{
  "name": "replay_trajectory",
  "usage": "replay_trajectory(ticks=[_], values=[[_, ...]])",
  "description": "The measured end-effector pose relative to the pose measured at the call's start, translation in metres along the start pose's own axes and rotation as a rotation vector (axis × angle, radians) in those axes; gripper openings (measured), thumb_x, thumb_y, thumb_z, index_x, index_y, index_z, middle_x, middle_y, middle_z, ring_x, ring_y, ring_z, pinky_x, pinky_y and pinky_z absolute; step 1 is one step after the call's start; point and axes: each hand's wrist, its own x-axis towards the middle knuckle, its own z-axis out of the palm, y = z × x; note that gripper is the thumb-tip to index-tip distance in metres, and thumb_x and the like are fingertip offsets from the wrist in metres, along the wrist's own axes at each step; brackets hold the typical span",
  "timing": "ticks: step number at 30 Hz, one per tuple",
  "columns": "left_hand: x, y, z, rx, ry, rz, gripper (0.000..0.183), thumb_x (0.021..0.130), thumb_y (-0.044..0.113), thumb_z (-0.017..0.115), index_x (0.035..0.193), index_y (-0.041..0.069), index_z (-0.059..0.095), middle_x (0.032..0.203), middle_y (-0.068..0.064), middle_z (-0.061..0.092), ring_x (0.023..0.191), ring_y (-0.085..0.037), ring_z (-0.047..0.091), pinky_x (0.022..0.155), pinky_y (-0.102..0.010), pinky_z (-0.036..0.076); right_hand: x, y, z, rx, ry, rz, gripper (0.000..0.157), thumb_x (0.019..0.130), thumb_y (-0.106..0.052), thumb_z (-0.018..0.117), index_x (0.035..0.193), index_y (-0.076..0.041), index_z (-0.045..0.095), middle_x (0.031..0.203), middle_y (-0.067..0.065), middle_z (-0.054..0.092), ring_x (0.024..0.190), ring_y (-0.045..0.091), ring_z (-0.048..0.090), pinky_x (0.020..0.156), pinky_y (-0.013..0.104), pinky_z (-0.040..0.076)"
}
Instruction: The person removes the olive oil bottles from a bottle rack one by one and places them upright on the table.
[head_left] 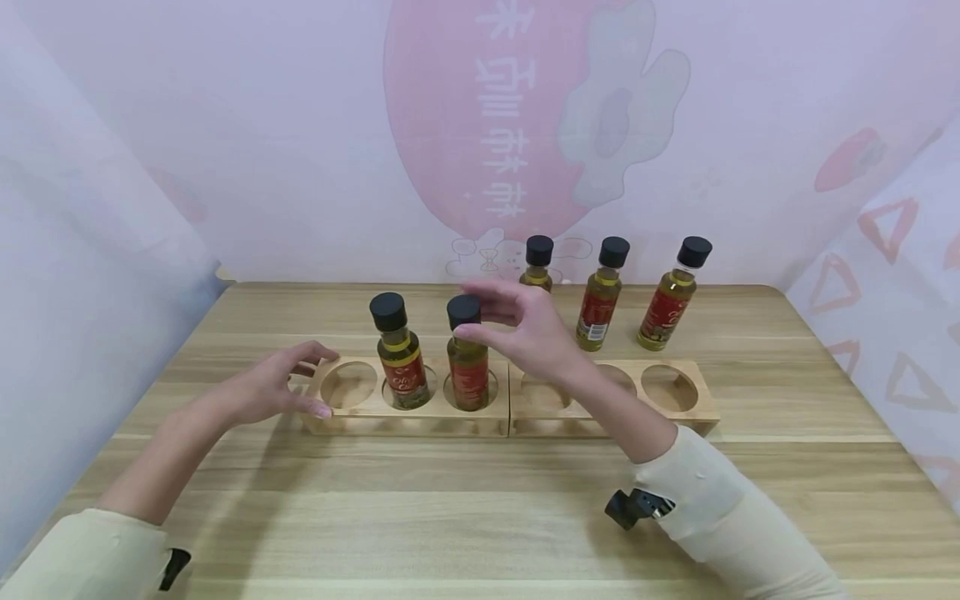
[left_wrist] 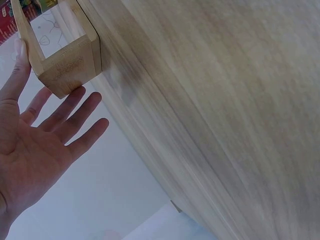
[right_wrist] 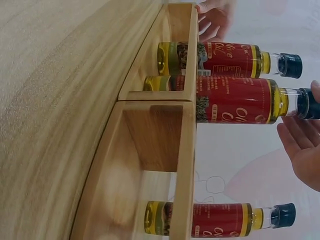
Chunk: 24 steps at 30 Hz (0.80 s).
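My left hand [head_left: 273,387] touches the left end of a wooden bottle rack [head_left: 408,427], its fingers spread and the palm apart from the wood in the left wrist view. Two olive oil bottles stand in that rack. One bottle [head_left: 405,371] fills the middle hole; another bottle [head_left: 469,375] stands in the right hole. My right hand [head_left: 528,329] holds this second bottle near its black cap, the thumb in front and the fingers behind. In the right wrist view its red label [right_wrist: 240,100] shows, and part of the right hand [right_wrist: 305,155] is cut off by the frame edge.
A second wooden rack [head_left: 671,392] adjoins the first on the right, partly covered by my right forearm. Behind it stand three more bottles: one [head_left: 537,271] partly hidden by my hand, a middle one [head_left: 598,308], and a right one [head_left: 667,308]. A printed curtain [head_left: 300,167] hangs behind the table.
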Motion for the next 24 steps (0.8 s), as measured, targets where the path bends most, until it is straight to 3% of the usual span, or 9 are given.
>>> replay_trajectory(ticks=[8, 24], values=[[0.0004, 0.0007, -0.0003, 0.001, 0.0, 0.001, 0.076, 0.082, 0.022, 0.089, 0.139, -0.009, 0.049, 0.143, -0.034, 0.051, 0.125, -0.057, 0.052, 0.1, -0.072, 0.047, 0.0024, 0.0033, 0.0014, 0.011, -0.007, 0.003, 0.04, 0.09, -0.002, 0.08, 0.128, 0.003, 0.07, 0.108, 0.016, 0.076, 0.093, 0.024, 0.076, 0.088, 0.034, 0.063], [-0.0002, 0.0022, -0.0007, 0.009, -0.005, -0.006, 0.076, 0.083, 0.023, 0.088, 0.139, -0.009, 0.048, 0.143, -0.034, 0.051, 0.126, -0.058, 0.051, 0.101, -0.072, 0.046, 0.0019, 0.0012, 0.0, 0.029, 0.032, -0.034, 0.032, 0.088, 0.003, 0.08, 0.119, 0.005, 0.074, 0.103, 0.017, 0.078, 0.09, 0.025, 0.077, 0.086, 0.036, 0.063]])
